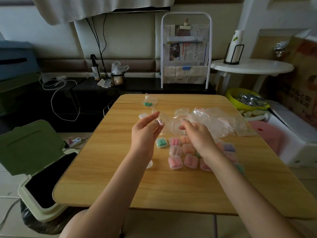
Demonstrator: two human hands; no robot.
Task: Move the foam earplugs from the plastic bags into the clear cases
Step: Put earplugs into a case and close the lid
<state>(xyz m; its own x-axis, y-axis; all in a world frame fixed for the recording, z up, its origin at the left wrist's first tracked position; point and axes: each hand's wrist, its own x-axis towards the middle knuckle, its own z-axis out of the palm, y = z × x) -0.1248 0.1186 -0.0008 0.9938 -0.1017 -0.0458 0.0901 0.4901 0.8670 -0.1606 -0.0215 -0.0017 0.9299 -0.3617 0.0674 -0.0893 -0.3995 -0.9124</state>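
I see a big wooden table (106, 169) first. On it, from the middle out toward 3 o'clock, lies a heap of empty plastic bags (214, 121) with red zip lines. Below the heap, near the middle, sit the clear cases (175, 162) in rows, most already full of pink, orange, green and purple plugs. One more small case (142, 115) sits at 10 o'clock from my left hand.

My left hand (145, 133) is raised, and its fingertips pinch a small bag (158, 118) with something pinkish inside. My right hand (197, 133) reaches over the cases with fingers bent down on the bag heap. I cannot tell if it really grips anything.

The last bag with green earplugs (147, 104) lies far off at 12 o'clock from my left hand, its plugs lying sideways. I think my left hand is the nearer one.

The papers in the rack (186, 54) behind have print, but it is too small to read.
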